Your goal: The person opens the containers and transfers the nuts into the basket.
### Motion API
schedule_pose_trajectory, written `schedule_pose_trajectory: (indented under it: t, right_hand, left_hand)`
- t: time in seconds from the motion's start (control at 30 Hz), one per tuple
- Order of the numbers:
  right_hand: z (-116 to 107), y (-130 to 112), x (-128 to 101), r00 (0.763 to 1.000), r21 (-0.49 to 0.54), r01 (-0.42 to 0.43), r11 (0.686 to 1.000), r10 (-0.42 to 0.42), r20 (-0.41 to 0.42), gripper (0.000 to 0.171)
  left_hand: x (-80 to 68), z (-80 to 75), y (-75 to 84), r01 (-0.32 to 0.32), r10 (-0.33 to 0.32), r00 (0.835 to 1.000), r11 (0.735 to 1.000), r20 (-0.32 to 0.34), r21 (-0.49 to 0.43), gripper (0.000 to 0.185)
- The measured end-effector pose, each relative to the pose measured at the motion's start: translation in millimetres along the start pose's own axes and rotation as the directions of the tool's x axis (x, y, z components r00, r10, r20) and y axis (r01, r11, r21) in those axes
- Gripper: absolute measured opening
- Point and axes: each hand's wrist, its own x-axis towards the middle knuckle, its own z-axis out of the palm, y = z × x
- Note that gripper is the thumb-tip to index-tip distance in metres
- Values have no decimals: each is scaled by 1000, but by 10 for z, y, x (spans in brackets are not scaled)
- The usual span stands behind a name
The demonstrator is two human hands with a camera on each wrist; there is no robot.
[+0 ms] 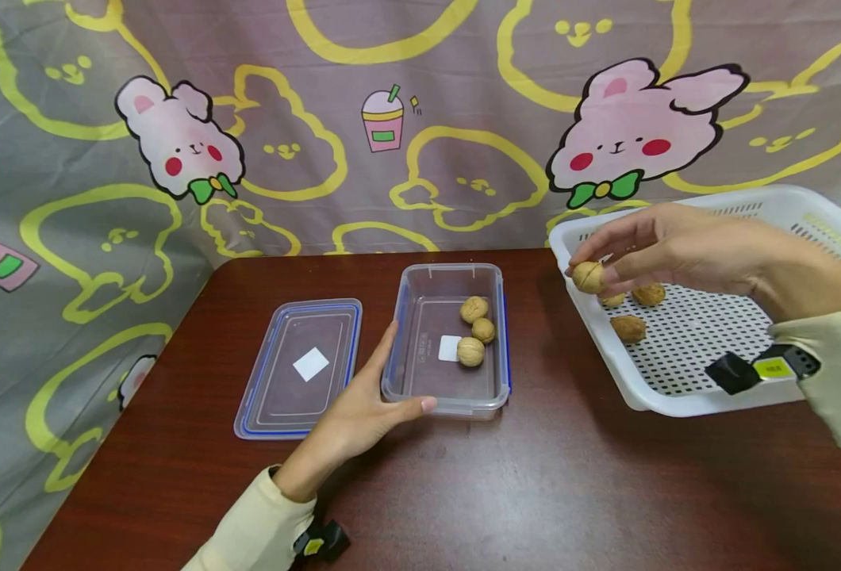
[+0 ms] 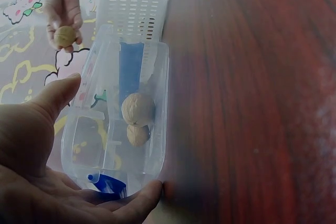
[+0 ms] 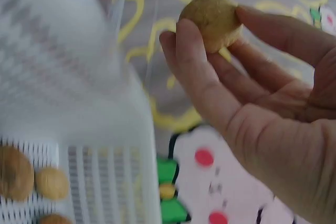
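My right hand pinches a walnut between thumb and fingers, above the left rim of the white basket. The right wrist view shows that walnut held at the fingertips. Against the left and near sides of a clear plastic box rests my left hand, thumb on the front rim and fingers spread along the side. Inside the box lie three walnuts on its right half, beside a white label. More walnuts lie in the basket below my right hand, one partly hidden by it.
A clear lid with a blue seal and a white square label lies flat left of the box. Dark wood tabletop stretches under everything. Behind the table hangs a patterned cloth with rabbits and yellow outlines.
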Motion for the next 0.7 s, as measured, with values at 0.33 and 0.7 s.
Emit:
schedule_pose_trajectory:
  t: [0.33, 0.7]
  right_hand:
    - [-429, 553, -91, 999, -104, 50, 993, -48, 21, 36]
    - [-592, 915, -96, 989, -125, -119, 985, 129, 68, 37]
  left_hand:
    - [-1, -6, 12, 17, -17, 1000, 1000, 8, 7, 119]
    - [12, 1, -4, 15, -15, 1000, 1000, 6, -3, 119]
